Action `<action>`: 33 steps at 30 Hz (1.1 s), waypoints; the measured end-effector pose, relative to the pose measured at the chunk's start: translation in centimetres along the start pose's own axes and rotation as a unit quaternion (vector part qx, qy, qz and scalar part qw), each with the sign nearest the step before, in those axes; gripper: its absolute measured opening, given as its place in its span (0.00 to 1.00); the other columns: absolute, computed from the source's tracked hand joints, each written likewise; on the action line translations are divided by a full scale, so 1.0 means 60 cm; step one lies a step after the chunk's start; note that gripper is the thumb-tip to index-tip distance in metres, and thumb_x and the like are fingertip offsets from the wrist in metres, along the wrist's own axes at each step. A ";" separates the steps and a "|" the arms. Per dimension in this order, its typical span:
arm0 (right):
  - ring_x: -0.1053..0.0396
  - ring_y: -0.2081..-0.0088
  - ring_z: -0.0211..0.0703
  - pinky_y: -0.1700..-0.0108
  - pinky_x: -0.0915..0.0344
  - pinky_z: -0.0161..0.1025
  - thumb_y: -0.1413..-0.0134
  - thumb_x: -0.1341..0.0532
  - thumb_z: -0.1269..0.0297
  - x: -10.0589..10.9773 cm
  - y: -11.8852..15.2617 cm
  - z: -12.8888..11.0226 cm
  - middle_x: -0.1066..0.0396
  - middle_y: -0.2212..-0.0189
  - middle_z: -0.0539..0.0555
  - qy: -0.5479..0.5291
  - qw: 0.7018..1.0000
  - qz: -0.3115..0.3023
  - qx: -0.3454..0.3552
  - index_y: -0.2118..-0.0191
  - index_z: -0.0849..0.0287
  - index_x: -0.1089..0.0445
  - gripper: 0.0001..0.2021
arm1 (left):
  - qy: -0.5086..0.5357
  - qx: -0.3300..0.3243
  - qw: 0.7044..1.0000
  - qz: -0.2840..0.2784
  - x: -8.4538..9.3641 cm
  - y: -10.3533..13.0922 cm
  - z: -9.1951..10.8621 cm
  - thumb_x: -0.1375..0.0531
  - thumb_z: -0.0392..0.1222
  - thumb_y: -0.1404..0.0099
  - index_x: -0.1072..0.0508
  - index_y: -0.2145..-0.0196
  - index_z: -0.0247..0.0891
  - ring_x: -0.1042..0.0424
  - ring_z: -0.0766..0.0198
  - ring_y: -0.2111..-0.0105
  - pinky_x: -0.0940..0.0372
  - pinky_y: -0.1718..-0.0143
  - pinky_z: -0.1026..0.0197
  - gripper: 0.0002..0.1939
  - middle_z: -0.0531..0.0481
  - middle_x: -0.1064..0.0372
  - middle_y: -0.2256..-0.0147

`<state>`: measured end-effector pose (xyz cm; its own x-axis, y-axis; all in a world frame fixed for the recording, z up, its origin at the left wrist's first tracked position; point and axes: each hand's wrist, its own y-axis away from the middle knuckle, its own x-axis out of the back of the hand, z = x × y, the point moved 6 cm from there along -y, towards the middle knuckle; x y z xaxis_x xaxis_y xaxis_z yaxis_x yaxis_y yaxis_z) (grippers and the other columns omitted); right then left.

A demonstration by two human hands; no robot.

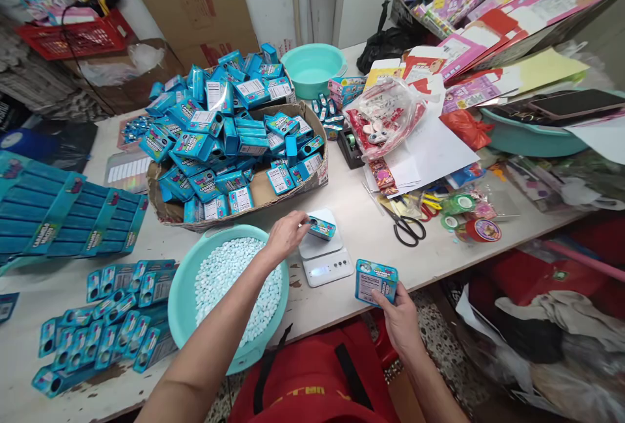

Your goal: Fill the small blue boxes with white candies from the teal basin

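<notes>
A small blue candy box rests on the white digital scale, its round opening turned to the left. My left hand reaches over the basin with its fingers drawn together at that end of the box; whatever they pinch is hidden. In my right hand is another blue candy box, gripped by its lower right part in front of the scale, with pale pieces showing in its round window. Below my left forearm, the turquoise basin holds many pale candies.
A cardboard tray heaped with blue boxes stands behind the basin. Rows of boxes lie at the left, below blue display trays. Black scissors, tape rolls and papers occupy the right side.
</notes>
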<state>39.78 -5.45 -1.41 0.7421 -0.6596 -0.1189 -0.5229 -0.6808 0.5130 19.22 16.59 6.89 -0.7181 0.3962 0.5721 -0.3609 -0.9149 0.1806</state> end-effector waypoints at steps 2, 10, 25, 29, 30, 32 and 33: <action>0.29 0.66 0.44 0.59 0.33 0.42 0.68 0.28 0.59 -0.005 0.001 -0.003 0.25 0.68 0.51 0.005 1.000 -0.002 0.001 0.63 0.58 0.32 0.22 | -0.009 -0.008 1.000 -0.006 -0.009 -0.002 0.004 0.40 0.35 0.45 0.27 0.70 0.42 0.36 0.62 0.70 0.45 0.65 0.63 0.05 0.51 0.34 0.68; 0.29 0.64 0.44 0.58 0.32 0.43 0.64 0.30 0.59 -0.012 -0.003 0.001 0.25 0.66 0.52 0.019 1.000 -0.015 0.007 0.61 0.58 0.33 0.21 | -0.041 -0.073 0.996 -0.014 -0.022 -0.007 0.015 0.37 0.36 0.48 0.28 0.60 0.44 0.39 0.53 0.53 0.45 0.52 0.57 0.15 0.46 0.34 0.56; 0.30 0.63 0.48 0.58 0.33 0.45 0.62 0.34 0.53 -0.231 -0.121 -0.038 0.27 0.66 0.53 0.232 0.940 -0.176 0.180 0.61 0.57 0.35 0.21 | -0.054 0.000 0.993 0.106 0.103 0.127 -0.029 0.41 0.44 0.41 0.33 0.56 0.41 0.33 0.60 0.58 0.40 0.57 0.60 0.15 0.50 0.34 0.60; 0.41 0.44 0.55 0.45 0.42 0.53 0.59 0.34 0.53 -0.226 -0.073 -0.074 0.38 0.46 0.63 0.280 0.901 -0.127 0.306 0.47 0.59 0.40 0.32 | 0.060 0.052 0.994 0.073 0.093 0.202 -0.049 0.40 0.45 0.42 0.32 0.54 0.42 0.34 0.58 0.54 0.41 0.52 0.58 0.17 0.49 0.33 0.56; 0.45 0.41 0.55 0.43 0.44 0.53 0.57 0.34 0.54 -0.222 -0.047 -0.082 0.42 0.43 0.63 0.284 0.890 -0.132 0.331 0.44 0.59 0.43 0.34 | 0.089 0.063 0.992 0.067 0.080 0.216 -0.052 0.40 0.45 0.42 0.31 0.54 0.42 0.35 0.58 0.54 0.41 0.51 0.57 0.17 0.49 0.33 0.55; 0.40 0.44 0.54 0.45 0.41 0.50 0.57 0.34 0.56 -0.227 0.009 -0.081 0.40 0.44 0.62 0.295 0.870 -0.232 0.320 0.41 0.58 0.45 0.36 | 0.146 0.074 0.985 0.051 0.047 0.235 -0.055 0.38 0.44 0.44 0.29 0.55 0.43 0.35 0.57 0.53 0.42 0.50 0.57 0.18 0.49 0.32 0.55; 0.36 0.48 0.53 0.48 0.38 0.48 0.57 0.34 0.58 -0.232 0.035 -0.072 0.35 0.48 0.60 0.316 0.859 -0.291 0.280 0.43 0.57 0.43 0.34 | 0.177 0.079 0.980 0.043 0.029 0.240 -0.055 0.38 0.44 0.45 0.29 0.55 0.43 0.35 0.57 0.53 0.42 0.49 0.57 0.18 0.49 0.32 0.55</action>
<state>30.17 3.68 4.96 0.9327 0.0272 0.3597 0.0245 -0.9996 0.0120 10.81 4.35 7.84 -0.9130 0.2944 0.2824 -0.2146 -0.9353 0.2813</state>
